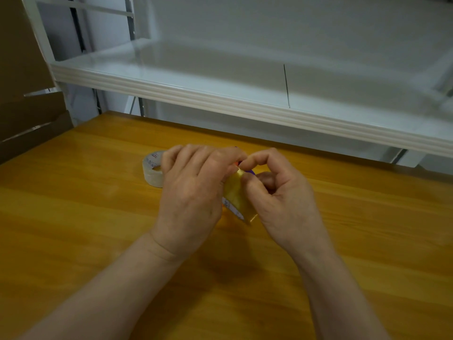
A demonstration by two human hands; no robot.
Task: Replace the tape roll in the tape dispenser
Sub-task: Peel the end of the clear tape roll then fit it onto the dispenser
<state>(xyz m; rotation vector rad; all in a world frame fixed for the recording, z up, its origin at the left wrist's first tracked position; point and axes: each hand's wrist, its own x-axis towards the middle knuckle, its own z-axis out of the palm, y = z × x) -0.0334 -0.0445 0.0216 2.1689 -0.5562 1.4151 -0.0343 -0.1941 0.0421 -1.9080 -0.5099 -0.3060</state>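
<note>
Between both hands, above the wooden table (98, 241), I hold a yellowish clear tape roll (237, 196). Small purple and orange parts of the tape dispenser (251, 172) peek out behind it; most of the dispenser is hidden by my fingers. My left hand (193, 192) wraps over the roll and dispenser from the left. My right hand (282, 192) pinches the roll's upper edge with thumb and forefinger. A second, paler tape roll (152, 171) lies flat on the table just left of my left hand, partly covered by it.
A white shelf (220, 94) with a ribbed front edge overhangs the far side of the table. Brown cardboard (24, 94) stands at the far left.
</note>
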